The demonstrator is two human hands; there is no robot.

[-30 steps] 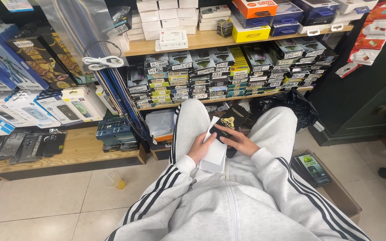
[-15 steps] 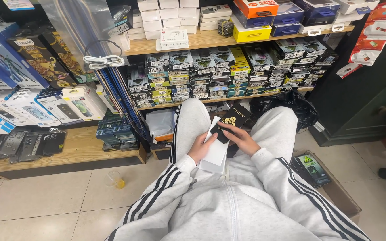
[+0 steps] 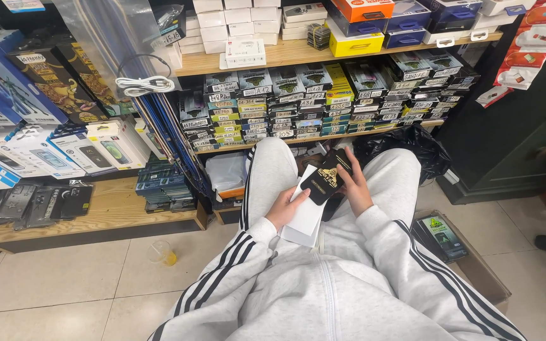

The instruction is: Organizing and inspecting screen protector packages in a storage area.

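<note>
Shop floor with beige tiles [image 3: 64, 278] was under us, and we were sat low in front of the shelving with knees up in grey track bottoms. Nearest to us, our left hand [image 3: 284, 208] was wrapped around the lower edge of a stack of flat white boxes [image 3: 304, 211] resting on the lap, thumb on top, so gripping rather than loose. Our right hand [image 3: 351, 186] was just beyond and to the right of it, fingers closed on a slim black packet [image 3: 325, 180] with a gold print. That packet lay tilted across the top corner of the white boxes, touching them, long axis running from lower left up to upper right toward the right hand, which was clearly the closer of the two. Off to our right an open cardboard box [image 3: 475, 271] sat on the floor. Further out, the wooden shelf [image 3: 311, 136] carried rows of labelled packets along its front edge.
</note>
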